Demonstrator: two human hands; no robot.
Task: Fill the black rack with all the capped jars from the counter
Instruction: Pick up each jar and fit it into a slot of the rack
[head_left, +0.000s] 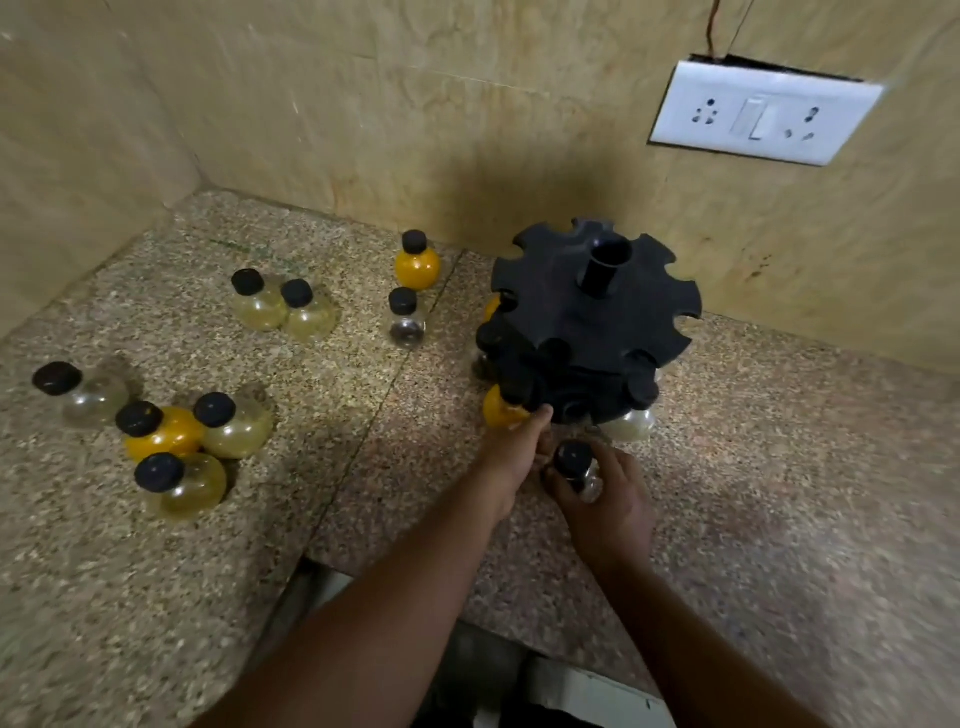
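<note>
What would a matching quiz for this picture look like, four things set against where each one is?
Things:
1 black rack
2 white socket plate
3 small clear jar
4 far orange jar

Places:
A held in the right hand
B on the wall
C on the counter, left of the rack
D on the counter, jars in its slots

Pairs: 1-D, 2-B, 3-A, 4-C

Bare left hand (511, 457) (right hand (613, 504) too)

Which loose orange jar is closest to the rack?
The orange jar by the back wall, just left of the rack; the other orange jar sits in the left cluster.
</note>
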